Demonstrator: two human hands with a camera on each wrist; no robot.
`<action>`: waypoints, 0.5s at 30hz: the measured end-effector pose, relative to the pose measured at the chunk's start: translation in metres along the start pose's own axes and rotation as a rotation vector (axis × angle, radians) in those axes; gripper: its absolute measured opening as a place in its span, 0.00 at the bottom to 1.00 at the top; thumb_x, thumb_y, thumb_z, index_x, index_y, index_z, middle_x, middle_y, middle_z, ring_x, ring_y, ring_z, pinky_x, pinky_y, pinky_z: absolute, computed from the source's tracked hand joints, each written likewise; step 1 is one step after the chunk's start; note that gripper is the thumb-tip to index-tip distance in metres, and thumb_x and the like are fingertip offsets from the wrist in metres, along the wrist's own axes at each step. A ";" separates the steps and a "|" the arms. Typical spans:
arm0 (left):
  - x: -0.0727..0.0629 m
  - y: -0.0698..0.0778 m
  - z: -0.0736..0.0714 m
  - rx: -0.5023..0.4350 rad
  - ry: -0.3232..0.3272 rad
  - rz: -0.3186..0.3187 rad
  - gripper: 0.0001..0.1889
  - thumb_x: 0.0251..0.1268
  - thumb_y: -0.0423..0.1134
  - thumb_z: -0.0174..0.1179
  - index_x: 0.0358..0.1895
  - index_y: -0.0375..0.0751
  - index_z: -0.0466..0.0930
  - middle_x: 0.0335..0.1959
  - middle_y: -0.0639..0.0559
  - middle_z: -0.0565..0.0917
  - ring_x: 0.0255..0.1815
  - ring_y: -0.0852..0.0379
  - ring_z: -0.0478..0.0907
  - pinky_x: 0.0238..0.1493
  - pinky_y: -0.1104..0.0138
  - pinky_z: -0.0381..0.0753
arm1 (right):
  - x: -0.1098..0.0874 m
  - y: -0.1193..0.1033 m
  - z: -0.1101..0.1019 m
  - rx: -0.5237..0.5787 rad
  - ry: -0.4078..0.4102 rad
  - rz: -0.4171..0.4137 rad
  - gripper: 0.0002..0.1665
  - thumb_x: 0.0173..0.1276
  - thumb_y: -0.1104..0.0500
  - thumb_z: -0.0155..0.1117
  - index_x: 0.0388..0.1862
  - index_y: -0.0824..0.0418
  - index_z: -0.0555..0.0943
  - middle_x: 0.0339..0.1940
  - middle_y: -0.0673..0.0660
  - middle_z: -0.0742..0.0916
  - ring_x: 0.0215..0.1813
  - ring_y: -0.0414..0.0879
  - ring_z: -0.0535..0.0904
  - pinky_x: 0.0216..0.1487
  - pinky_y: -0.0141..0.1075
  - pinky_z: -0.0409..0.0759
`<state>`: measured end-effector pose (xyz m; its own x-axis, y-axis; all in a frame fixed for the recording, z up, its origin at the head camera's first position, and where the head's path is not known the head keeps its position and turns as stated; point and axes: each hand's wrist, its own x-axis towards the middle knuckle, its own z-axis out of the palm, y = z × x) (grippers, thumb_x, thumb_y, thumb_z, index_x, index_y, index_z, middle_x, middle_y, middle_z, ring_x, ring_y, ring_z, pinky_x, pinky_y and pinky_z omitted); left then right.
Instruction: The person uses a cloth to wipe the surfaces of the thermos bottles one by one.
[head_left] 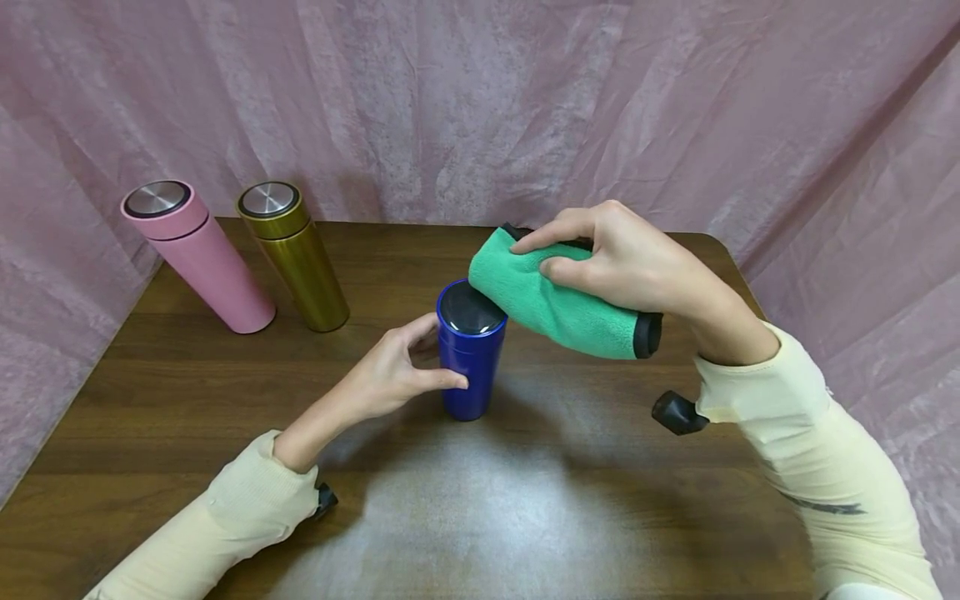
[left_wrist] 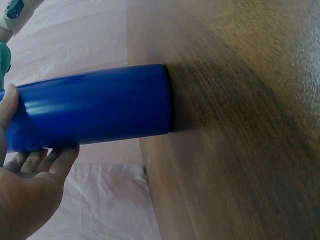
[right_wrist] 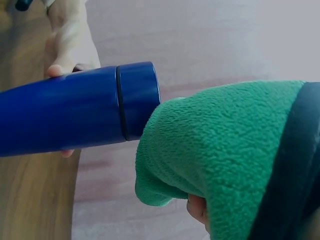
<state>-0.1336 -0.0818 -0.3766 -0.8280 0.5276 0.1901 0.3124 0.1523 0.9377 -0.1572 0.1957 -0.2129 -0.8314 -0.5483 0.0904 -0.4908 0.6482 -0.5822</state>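
Observation:
A blue thermos [head_left: 470,367] with a dark glossy top stands upright on the wooden table [head_left: 247,467]. My left hand [head_left: 386,371] grips it from the left, thumb on the near side and fingers behind. In the left wrist view the thermos [left_wrist: 95,107] appears sideways, its base at the tabletop. A green cloth [head_left: 555,300] with black edging is folded in my right hand [head_left: 618,258], which pinches it between thumb and fingers. One end of this cloth [right_wrist: 200,145] overlaps the rim of the thermos lid [right_wrist: 139,100] in the right wrist view.
Behind and to the left stand a pink thermos [head_left: 206,267] and a gold thermos [head_left: 303,267], both with silver-topped lids. A pink curtain [head_left: 450,108] hangs right behind the table's far edge. Black wrist-worn devices [head_left: 678,412] stick out beside both sleeves.

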 end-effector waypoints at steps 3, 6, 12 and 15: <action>-0.001 0.000 0.000 -0.002 0.001 -0.002 0.37 0.56 0.28 0.77 0.70 0.33 0.72 0.62 0.43 0.83 0.64 0.48 0.80 0.67 0.60 0.77 | -0.007 0.000 -0.001 -0.018 -0.011 -0.008 0.22 0.69 0.66 0.61 0.57 0.50 0.89 0.51 0.50 0.89 0.45 0.45 0.80 0.45 0.33 0.77; 0.000 0.001 0.000 -0.003 0.000 0.000 0.36 0.57 0.28 0.77 0.70 0.33 0.72 0.62 0.43 0.83 0.64 0.48 0.80 0.67 0.60 0.77 | -0.014 0.000 -0.003 -0.022 -0.025 -0.015 0.22 0.69 0.66 0.61 0.57 0.50 0.89 0.49 0.50 0.89 0.42 0.45 0.80 0.42 0.33 0.78; 0.000 0.001 0.001 -0.008 0.000 -0.003 0.36 0.56 0.28 0.77 0.69 0.32 0.73 0.61 0.42 0.83 0.63 0.48 0.81 0.67 0.60 0.78 | -0.026 -0.004 -0.008 -0.009 -0.078 -0.035 0.21 0.71 0.65 0.62 0.58 0.48 0.88 0.50 0.48 0.89 0.43 0.44 0.80 0.41 0.33 0.79; 0.000 0.000 0.001 -0.009 0.002 -0.005 0.37 0.56 0.27 0.77 0.70 0.32 0.72 0.61 0.42 0.83 0.63 0.48 0.80 0.67 0.60 0.78 | -0.029 -0.006 -0.010 -0.013 -0.101 -0.068 0.20 0.71 0.65 0.63 0.57 0.48 0.88 0.52 0.48 0.89 0.47 0.43 0.80 0.43 0.33 0.79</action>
<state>-0.1330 -0.0812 -0.3766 -0.8304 0.5252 0.1861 0.3039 0.1470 0.9413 -0.1332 0.2133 -0.2038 -0.7660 -0.6411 0.0474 -0.5491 0.6141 -0.5669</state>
